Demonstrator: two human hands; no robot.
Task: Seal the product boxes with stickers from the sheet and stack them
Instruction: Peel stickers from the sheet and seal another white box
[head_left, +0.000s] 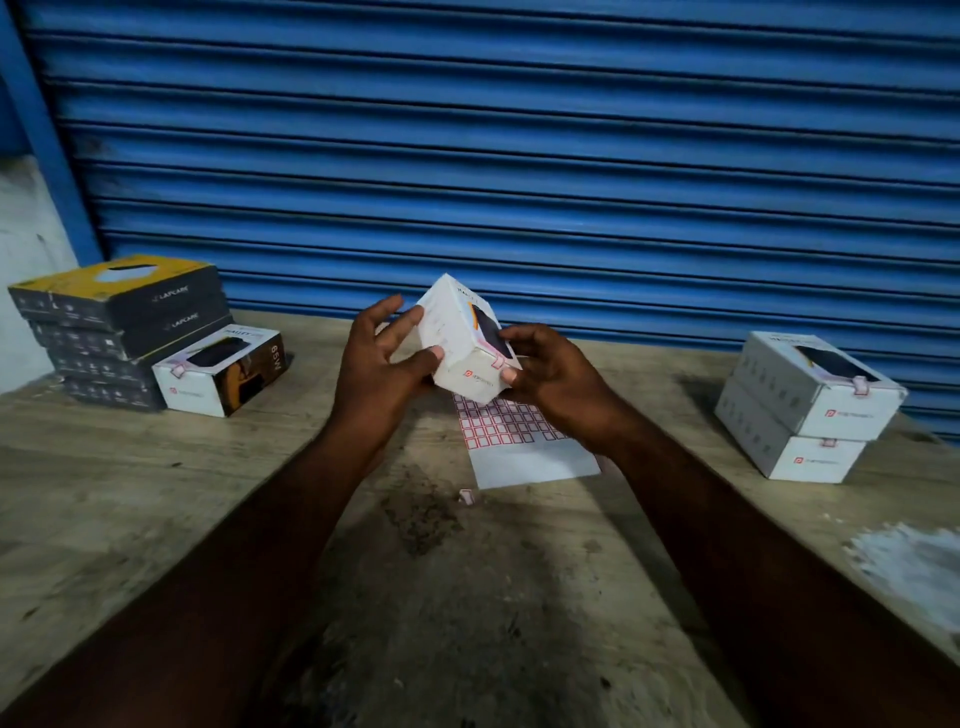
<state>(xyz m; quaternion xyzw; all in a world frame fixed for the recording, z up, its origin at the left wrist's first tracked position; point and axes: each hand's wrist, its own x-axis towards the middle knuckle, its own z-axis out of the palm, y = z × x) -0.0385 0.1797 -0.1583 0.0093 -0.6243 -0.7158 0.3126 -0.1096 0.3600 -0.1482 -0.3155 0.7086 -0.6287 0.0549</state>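
Box (457, 338) tilted above sticker sheet (511, 428), gripped by fingers of left hand (379, 358), right hand (545, 374)

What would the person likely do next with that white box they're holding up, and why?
Probably press the red-edged sticker flat onto the held box with the right hand. The box is tilted above the sticker sheet, the right thumb sits by that sticker, and the left hand steadies it.

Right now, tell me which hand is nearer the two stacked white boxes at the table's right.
Right. The right hand grips the lifted box on the side facing the stack; the left hand holds the box's other side, farther away.
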